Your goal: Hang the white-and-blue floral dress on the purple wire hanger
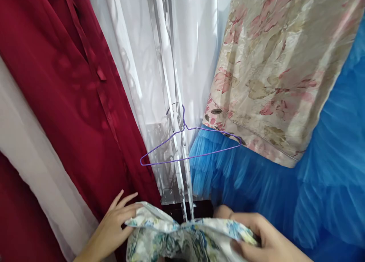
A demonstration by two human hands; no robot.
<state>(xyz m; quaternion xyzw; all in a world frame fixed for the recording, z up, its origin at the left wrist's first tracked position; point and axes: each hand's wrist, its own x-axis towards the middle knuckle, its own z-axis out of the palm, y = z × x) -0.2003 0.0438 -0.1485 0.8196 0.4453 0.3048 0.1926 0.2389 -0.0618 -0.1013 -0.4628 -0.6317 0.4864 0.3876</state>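
Low in the head view, a white garment with blue, green and yellow flowers (159,221) is stretched between my two hands. My left hand (114,220) pinches its left edge between thumb and forefinger, the other fingers spread upward. On the other side, my right hand (256,231) grips the right edge; its fingers are partly blurred. The fabric gathers into folds in the middle, and its lower part runs out of view. Beyond the garment, a bare purple wire hanger (191,158) hangs from white metal bars, apart from both hands.
A dark red garment (76,91) and pale fabric hang at the left. White curtains (196,57) hang behind the white metal bars (171,76). To the right hang a beige cloth with pink flowers (273,76) and a ruffled blue tulle garment (322,201).
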